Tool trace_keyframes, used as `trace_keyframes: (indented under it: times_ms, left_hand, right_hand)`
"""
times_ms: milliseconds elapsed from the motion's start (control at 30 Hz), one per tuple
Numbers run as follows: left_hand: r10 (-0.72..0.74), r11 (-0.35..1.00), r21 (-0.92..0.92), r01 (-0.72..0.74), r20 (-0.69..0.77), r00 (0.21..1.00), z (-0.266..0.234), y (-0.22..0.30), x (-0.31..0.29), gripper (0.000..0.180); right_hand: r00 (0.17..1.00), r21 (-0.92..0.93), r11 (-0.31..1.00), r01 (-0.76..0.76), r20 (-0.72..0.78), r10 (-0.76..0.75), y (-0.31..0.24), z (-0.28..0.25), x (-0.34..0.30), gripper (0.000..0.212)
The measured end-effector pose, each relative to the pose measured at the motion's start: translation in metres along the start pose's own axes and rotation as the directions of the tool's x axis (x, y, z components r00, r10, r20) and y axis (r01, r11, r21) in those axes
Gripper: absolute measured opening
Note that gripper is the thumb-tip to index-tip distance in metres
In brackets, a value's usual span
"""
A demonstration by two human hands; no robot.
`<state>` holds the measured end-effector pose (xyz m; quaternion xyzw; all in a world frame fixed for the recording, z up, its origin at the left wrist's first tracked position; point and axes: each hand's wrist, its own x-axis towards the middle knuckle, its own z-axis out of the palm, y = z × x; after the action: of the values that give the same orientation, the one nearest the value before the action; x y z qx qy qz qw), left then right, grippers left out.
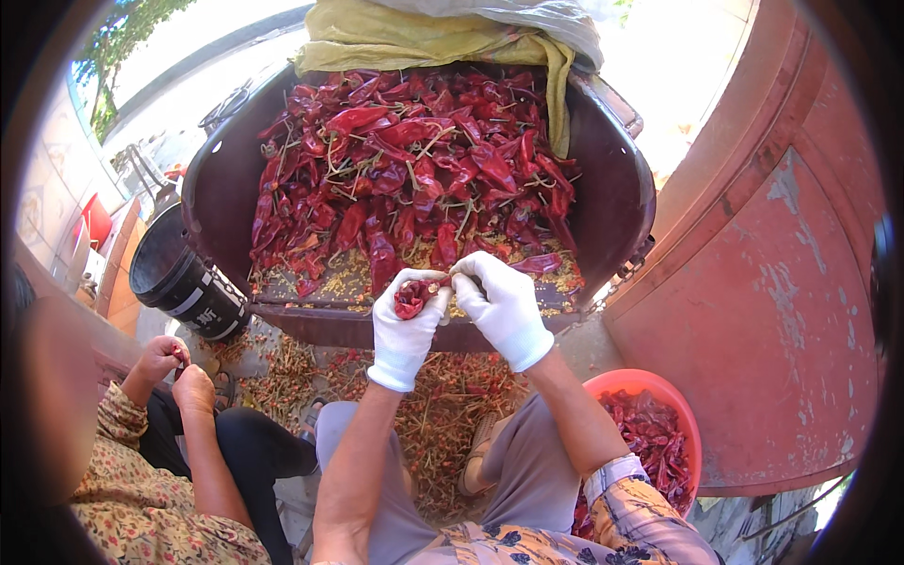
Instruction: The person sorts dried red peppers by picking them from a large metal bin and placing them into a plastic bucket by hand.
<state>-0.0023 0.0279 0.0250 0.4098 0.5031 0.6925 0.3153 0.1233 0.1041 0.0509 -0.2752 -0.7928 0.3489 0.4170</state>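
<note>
A shrivelled, glossy red dried pepper (411, 301) is cupped in the white-gloved left hand (399, 331), whose fingers and thumb are curled closely round it. At the pepper's upper right edge, the fingertips of the white-gloved right hand (508, 307) are drawn into a narrow pinch; whether anything is caught between them cannot be told. Both gloves are close-fitting, of smooth knitted fabric, and are ended at the wrists by snug cuffs.

White printed characters and pale label patches are borne by the round black plastic bucket (195, 299), tilted to the left of the grip.

Just beyond the grip, a heap of wrinkled, leathery red peppers with thin, pale, curling stems (405, 155) is held in a dark maroon, high-sided container with rounded corners (610, 188). Flat yellowish seeds (325, 282) are scattered along its near edge, and its far edge is draped with a creased yellow cloth (405, 52).

Below the grip, the ground is covered by dry, twiggy brown stem litter (443, 414). To the lower right, more dried peppers (654, 443) are contained in a round, pinkish-red plastic basin (690, 414). To the lower left, a small dark red piece (180, 361) is held in a co-worker's bare hands (195, 388).
</note>
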Motion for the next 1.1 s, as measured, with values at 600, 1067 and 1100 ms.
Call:
trace_keyframes:
  times_ms: [600,1067,1100]
  left_hand:
    - [-0.094,0.957,-0.266,0.115,0.092,0.991,-0.016,0.01,0.004,0.017]
    - [-0.066,0.978,-0.185,0.091,0.137,0.988,-0.015,0.006,-0.001,0.019]
    - [-0.041,0.985,-0.163,0.064,0.139,0.99,-0.014,0.004,-0.001,0.02]
  right_hand:
    - [0.871,0.411,0.777,-0.477,0.34,0.355,-0.029,-0.032,0.008,0.021]
    - [0.813,0.487,0.671,-0.559,0.482,0.327,-0.023,-0.024,0.005,0.015]
    - [0.828,0.481,0.693,-0.537,0.458,0.323,-0.02,-0.022,0.003,0.015]
